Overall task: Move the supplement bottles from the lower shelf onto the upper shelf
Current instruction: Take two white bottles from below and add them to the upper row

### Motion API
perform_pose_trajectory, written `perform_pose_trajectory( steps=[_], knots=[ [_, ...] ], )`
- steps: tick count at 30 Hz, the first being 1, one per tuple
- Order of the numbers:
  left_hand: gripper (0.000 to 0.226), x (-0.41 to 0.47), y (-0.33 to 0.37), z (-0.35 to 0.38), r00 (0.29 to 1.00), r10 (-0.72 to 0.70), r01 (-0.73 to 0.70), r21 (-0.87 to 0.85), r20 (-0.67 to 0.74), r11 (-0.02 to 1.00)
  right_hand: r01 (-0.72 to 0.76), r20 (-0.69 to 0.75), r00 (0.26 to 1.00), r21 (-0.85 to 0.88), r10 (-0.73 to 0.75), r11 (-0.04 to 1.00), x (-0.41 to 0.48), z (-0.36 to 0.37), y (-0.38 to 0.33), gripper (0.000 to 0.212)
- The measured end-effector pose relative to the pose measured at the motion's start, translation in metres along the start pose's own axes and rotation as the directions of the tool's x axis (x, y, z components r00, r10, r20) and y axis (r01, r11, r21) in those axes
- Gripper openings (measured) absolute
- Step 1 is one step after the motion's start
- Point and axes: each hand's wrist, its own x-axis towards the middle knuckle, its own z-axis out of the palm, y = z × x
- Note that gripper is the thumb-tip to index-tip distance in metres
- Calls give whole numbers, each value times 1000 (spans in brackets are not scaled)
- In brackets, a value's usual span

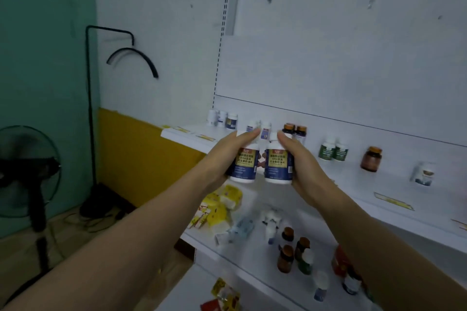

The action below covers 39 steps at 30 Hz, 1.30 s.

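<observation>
Each hand (228, 156) grips a white bottle (245, 163), blue-and-gold label.

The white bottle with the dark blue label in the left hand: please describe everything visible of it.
This white, plastic-looking bottle with a dark blue label is held upright before the white upper shelf. A gold panel with dark print tops the label. The left hand grips its left side, fingers covering the cap. A matching bottle in the right hand stands close beside it.
</observation>
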Motion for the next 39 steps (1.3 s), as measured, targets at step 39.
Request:
perform_pose_trajectory(
  steps=[39],
  knots=[
    [61, 431, -115, -271, 968, -176, 120, 291, 177, 949, -213, -215, 967, -375, 139, 902, 439, 32, 127, 56]
  ],
)
